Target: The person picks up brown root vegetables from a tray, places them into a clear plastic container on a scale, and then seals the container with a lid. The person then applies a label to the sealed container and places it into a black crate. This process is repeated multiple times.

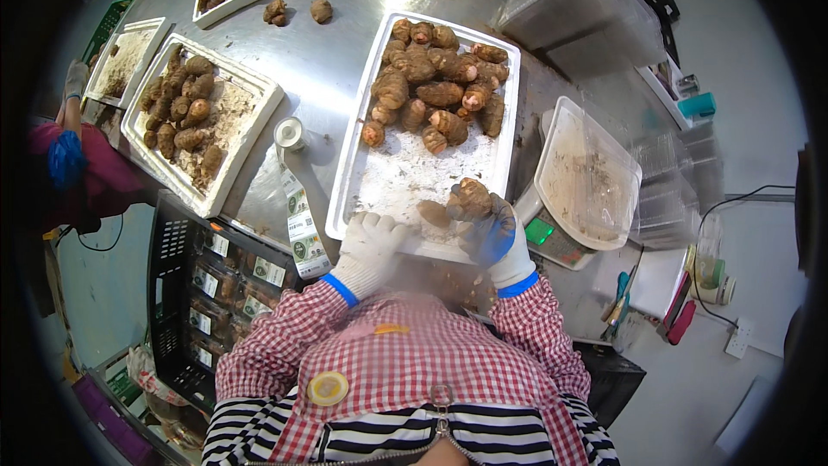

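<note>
My right hand, in a white glove with a bluish-grey coated palm, grips a brown taro corm above the near right part of a white foam tray. My left hand, in a similar white glove, has its fingers curled over the tray's near left rim. Another taro corm lies in the tray just left of the held one. A pile of ringed taro corms, some with pinkish ends, fills the tray's far half.
On the left are a label roll, a second foam tray of taro and a black crate of labelled packs. A digital scale bearing a white pan stands right, near stacked clear plastic containers. Another person's gloved hand shows far left.
</note>
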`<state>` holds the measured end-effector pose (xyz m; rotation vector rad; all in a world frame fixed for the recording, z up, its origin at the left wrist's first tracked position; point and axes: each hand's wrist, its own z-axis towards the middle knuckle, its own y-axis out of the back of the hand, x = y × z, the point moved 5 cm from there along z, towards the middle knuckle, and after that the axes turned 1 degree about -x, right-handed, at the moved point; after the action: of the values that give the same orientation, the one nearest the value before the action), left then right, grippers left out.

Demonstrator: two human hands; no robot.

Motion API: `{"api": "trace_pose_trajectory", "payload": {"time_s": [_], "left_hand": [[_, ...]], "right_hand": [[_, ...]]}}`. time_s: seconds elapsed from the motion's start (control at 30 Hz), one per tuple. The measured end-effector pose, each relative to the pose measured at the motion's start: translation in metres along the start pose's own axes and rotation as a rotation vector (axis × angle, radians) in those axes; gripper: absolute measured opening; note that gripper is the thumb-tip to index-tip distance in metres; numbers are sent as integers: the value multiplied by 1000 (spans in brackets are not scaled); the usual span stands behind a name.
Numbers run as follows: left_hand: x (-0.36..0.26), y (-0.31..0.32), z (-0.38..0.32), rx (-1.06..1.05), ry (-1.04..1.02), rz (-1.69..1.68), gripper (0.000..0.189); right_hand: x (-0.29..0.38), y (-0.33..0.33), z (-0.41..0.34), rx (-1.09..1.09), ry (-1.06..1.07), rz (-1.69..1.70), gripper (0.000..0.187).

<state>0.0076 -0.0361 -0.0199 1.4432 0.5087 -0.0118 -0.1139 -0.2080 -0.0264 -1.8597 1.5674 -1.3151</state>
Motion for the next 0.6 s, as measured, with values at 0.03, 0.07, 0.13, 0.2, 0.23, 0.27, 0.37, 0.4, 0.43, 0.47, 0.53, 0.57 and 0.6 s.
{"api": "trace_pose_trajectory", "payload": {"time_s": [0.03,0.07,0.13,0.2,0.23,0.27,0.37,0.4,0.43,0.47,0.53,0.57,0.6], "left_hand": [[-1,1,-6,10,-8,10,33],[-1,2,-13,18,-13,21,30],[-1,4,-24,20,-4,50,39],[-6,1,-33,90,6,49,38],[-9,0,-36,107,6,50,38],[-14,1,-39,124,14,48,39],[-24,10,-42,202,67,50,33],[-26,18,-40,158,103,-13,32],[-26,24,-38,172,156,-76,31],[-26,30,-37,183,212,-140,31],[-27,38,-30,158,354,-580,32],[-29,42,-26,91,391,-802,32],[-34,39,-20,158,381,-1163,49]], "right_hand": [[-4,-2,-4,30,-36,73,46],[-8,3,-9,-95,-53,42,48],[-14,0,-15,-35,-84,53,51],[-19,0,-21,7,-118,59,54],[-21,2,-23,9,-140,61,55],[-22,2,-26,24,-154,72,56],[-23,6,-34,-7,-142,46,56],[-21,4,-36,16,-107,7,55],[-19,2,-39,14,-73,-29,55],[-17,0,-41,12,-39,-63,55],[-11,-7,-45,-4,85,-315,56],[-9,-13,-47,11,157,-426,57],[-9,-14,-50,-76,186,-418,58]]}}
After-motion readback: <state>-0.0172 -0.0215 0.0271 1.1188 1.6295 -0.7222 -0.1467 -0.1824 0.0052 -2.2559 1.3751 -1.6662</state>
